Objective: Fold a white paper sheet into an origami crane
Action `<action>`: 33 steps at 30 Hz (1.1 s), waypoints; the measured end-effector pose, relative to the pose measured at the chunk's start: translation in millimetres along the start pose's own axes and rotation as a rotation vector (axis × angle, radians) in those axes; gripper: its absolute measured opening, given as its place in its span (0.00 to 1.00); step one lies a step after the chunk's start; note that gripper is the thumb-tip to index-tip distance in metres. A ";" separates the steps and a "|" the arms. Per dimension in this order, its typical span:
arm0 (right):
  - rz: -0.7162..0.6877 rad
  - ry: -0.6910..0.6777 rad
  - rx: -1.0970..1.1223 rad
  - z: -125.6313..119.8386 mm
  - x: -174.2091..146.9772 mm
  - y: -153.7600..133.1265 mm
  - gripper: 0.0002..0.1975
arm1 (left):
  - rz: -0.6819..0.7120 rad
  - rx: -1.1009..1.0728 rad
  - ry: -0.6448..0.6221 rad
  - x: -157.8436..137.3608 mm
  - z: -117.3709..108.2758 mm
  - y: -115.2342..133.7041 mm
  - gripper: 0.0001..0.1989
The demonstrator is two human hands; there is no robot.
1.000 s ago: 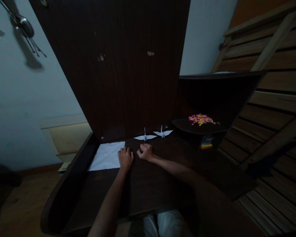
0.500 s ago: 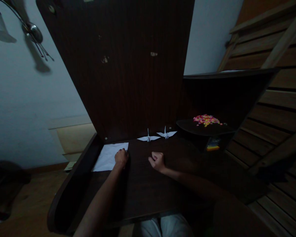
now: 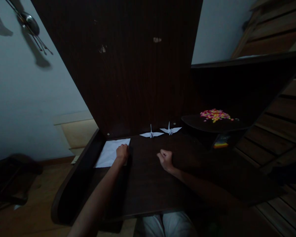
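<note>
My left hand, closed in a fist, lies on the right edge of a creased white sheet of paper at the left of the dark desk. Its fingertips are turned under and out of sight; no paper is seen pinched in them. Over the bare wood to the right, my right hand is curled into a loose fist, with nothing visible in it. Beyond the hands, a folded white paper crane and a second paper crane stand side by side with wings spread, touching neither hand.
Small pink, yellow and orange pieces are heaped on a low corner shelf at the right. Under it is a yellow-edged object. A tall dark back panel rises behind the desk, and a raised side edge bounds its left.
The camera view has shifted slightly. Both fists keep nearly the same places on the desk, the right one a little farther from the left. The paper and the cranes have not moved.
</note>
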State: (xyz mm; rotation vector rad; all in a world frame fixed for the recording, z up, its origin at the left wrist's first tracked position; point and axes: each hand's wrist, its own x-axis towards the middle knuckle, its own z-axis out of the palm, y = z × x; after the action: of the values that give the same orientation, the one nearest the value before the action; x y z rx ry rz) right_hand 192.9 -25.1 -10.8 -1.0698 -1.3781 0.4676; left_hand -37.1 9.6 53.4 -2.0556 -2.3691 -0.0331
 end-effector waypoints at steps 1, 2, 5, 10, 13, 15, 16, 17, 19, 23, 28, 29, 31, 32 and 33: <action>0.005 -0.001 0.008 -0.5 -0.3 0.3 0.18 | -0.002 0.003 0.021 0.0 -3.5 0.2 0.11; 0.009 -0.002 0.015 -0.9 -0.7 0.6 0.18 | -0.003 0.007 0.044 0.1 -7.6 0.3 0.10; 0.019 -0.008 0.033 -1.1 -2.2 1.2 0.18 | -0.004 0.012 0.116 1.6 -21.8 0.2 0.12; 0.041 -0.022 0.052 -0.7 -2.8 2.3 0.18 | -0.011 0.004 0.167 8.4 -36.8 -1.6 0.12; 0.064 -0.023 0.071 -1.0 -2.7 3.0 0.18 | -0.038 -0.008 0.152 11.8 -34.2 -3.4 0.11; 0.079 -0.026 0.090 -1.0 -2.8 3.4 0.18 | -0.065 -0.021 0.129 12.7 -28.7 -4.7 0.12; 0.085 -0.028 0.101 -0.8 -2.9 3.6 0.18 | -0.079 -0.028 0.116 12.7 -25.4 -5.4 0.12; 0.091 -0.030 0.113 -0.6 -2.9 3.8 0.18 | -0.093 -0.037 0.102 12.4 -22.3 -6.2 0.13; 0.100 -0.033 0.138 -0.1 -2.8 4.0 0.18 | -0.121 -0.055 0.075 11.0 -17.3 -7.7 0.14; 0.121 -0.036 0.189 0.6 -1.9 5.3 0.18 | -0.153 -0.103 0.087 4.4 -23.1 -7.5 0.10; 0.178 -0.054 0.274 1.2 1.0 9.2 0.18 | -0.040 -0.227 0.233 -18.4 -73.9 -3.5 0.07; 0.196 -0.066 0.298 1.2 2.0 9.8 0.18 | -0.003 -0.266 0.265 -25.3 -87.4 -4.0 0.07; 0.240 -0.106 0.351 1.0 4.6 10.2 0.17 | 0.084 -0.383 0.315 -40.0 -112.4 -6.8 0.10; 0.262 -0.130 0.377 0.6 6.4 9.7 0.16 | 0.155 -0.600 0.352 -46.9 -122.5 -8.7 0.12; 0.279 -0.152 0.396 -0.1 8.4 8.8 0.15 | 0.193 -0.812 0.365 -52.8 -130.0 -10.7 0.14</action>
State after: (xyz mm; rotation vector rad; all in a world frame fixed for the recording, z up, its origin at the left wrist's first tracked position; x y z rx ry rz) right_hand 197.3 -14.0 -13.4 -0.9127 -1.2025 1.0004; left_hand -41.6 -46.6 182.3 -2.2426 -2.0884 -1.4353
